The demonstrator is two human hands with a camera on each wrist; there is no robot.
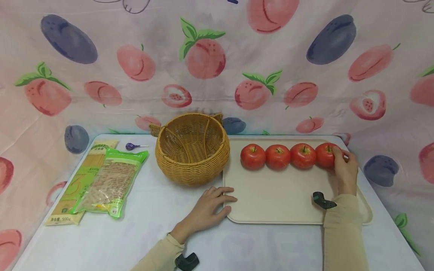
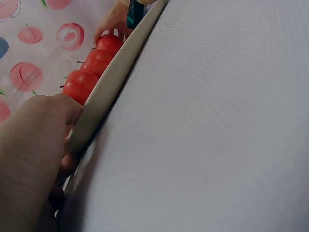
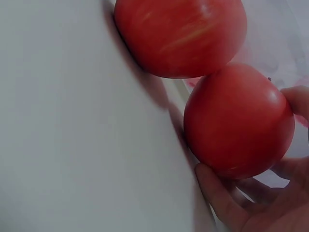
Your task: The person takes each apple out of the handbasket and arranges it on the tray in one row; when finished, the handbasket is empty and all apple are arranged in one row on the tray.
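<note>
Red apples (image 1: 278, 157) stand side by side in a row along the back of a beige tray (image 1: 271, 201). My right hand (image 1: 347, 173) grips the rightmost apple (image 1: 323, 156), its fingers and thumb around the fruit's side. In the right wrist view that apple (image 3: 239, 121) touches its neighbour (image 3: 181, 36) and sits on the tray. My left hand (image 1: 208, 209) rests at the tray's left edge, fingers extended over the rim. The left wrist view shows this hand (image 2: 43, 130) against the tray wall (image 2: 113, 79), with some fingers hidden.
A wicker basket (image 1: 193, 169) stands left of the tray, close to its back left corner. Farther left lie a green-edged bag (image 1: 113, 180), a flat noodle packet (image 1: 64, 199) partly under it, and a purple lollipop (image 1: 132, 146). A fruit-print cloth (image 1: 210, 94) hangs behind the table.
</note>
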